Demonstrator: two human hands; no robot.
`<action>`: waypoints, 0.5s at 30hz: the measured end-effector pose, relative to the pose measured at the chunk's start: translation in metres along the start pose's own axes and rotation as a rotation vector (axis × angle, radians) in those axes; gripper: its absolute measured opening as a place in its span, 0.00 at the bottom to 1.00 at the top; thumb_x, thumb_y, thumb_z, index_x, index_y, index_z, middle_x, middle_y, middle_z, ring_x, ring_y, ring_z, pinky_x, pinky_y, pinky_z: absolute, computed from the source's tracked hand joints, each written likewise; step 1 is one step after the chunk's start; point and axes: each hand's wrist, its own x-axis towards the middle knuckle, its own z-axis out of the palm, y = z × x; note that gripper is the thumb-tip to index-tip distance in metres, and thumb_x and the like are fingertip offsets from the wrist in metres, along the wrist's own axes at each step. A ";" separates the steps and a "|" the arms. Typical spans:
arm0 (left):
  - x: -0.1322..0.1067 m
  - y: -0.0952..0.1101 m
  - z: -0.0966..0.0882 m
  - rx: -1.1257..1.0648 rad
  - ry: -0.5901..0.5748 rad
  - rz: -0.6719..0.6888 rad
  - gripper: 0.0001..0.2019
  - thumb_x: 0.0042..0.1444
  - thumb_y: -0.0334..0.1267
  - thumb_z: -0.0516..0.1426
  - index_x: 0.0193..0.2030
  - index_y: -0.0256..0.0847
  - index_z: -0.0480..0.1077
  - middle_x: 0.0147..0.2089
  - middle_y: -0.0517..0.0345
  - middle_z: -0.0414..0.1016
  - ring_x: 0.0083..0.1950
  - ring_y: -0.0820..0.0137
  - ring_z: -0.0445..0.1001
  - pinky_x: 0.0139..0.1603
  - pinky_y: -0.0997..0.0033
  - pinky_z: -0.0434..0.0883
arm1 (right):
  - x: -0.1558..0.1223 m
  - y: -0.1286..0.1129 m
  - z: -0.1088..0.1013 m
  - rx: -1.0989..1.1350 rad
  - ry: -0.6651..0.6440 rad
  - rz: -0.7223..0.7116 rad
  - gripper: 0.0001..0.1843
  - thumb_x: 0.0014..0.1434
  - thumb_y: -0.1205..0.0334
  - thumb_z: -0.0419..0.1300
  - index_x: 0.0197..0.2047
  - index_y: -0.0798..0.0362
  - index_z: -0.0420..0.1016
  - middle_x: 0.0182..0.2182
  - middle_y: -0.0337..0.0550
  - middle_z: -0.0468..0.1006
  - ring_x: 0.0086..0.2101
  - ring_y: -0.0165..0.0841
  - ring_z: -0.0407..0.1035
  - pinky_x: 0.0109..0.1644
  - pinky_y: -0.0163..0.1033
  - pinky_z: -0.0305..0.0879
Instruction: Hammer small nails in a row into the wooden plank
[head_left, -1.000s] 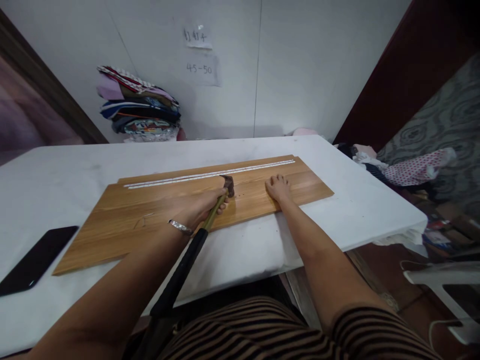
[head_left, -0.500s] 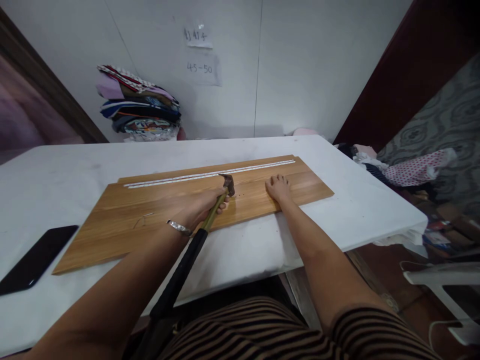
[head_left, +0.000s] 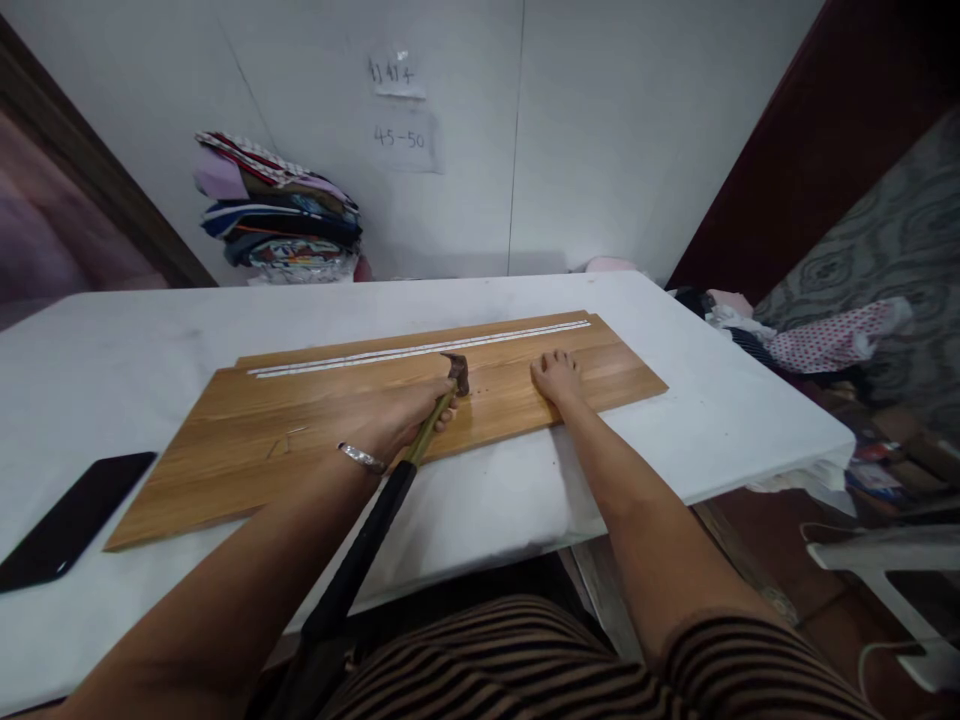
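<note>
My left hand (head_left: 409, 418) is closed round the yellow shaft of a claw hammer (head_left: 431, 428), just below its rusty head. The head is low over a wood-grain board (head_left: 517, 400), and I cannot tell whether it touches. The black grip slants back toward my body. On the right half of the board, my right hand (head_left: 556, 378) rests with fingers bent and somewhat apart, holding nothing. Thin nails (head_left: 288, 440) lie on the board left of the hammer. Small dark marks dot the wood near the hammer head.
The board lies on a white-covered table (head_left: 720, 400), with two white strips (head_left: 420, 350) along its far side. A black phone (head_left: 75, 515) lies at the left. Folded clothes (head_left: 281, 210) are piled at the wall. Right of the table are cloths (head_left: 825, 335) and a white stand (head_left: 900, 560).
The hammer head has shifted slightly down toward me, along with my left hand. My right hand and the board stay where they were.
</note>
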 end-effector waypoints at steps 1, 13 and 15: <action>-0.001 0.000 0.001 0.001 0.003 -0.001 0.11 0.65 0.33 0.51 0.30 0.37 0.66 0.23 0.60 0.66 0.17 0.80 0.57 0.14 0.80 0.56 | 0.000 0.000 0.000 0.002 0.003 0.000 0.25 0.70 0.51 0.46 0.56 0.54 0.76 0.63 0.58 0.71 0.64 0.50 0.58 0.67 0.55 0.51; 0.000 0.002 0.001 -0.007 0.004 -0.017 0.12 0.66 0.33 0.50 0.30 0.37 0.67 0.22 0.61 0.65 0.17 0.80 0.57 0.14 0.81 0.56 | 0.000 0.001 0.001 0.008 0.022 -0.007 0.25 0.70 0.52 0.46 0.56 0.56 0.77 0.62 0.59 0.72 0.63 0.50 0.59 0.66 0.55 0.51; 0.001 0.002 0.000 -0.020 -0.011 -0.002 0.11 0.65 0.33 0.51 0.30 0.36 0.67 0.23 0.60 0.66 0.17 0.80 0.58 0.14 0.81 0.56 | 0.000 0.001 0.002 0.003 0.025 -0.007 0.25 0.70 0.52 0.46 0.57 0.55 0.76 0.63 0.59 0.71 0.63 0.50 0.59 0.66 0.56 0.51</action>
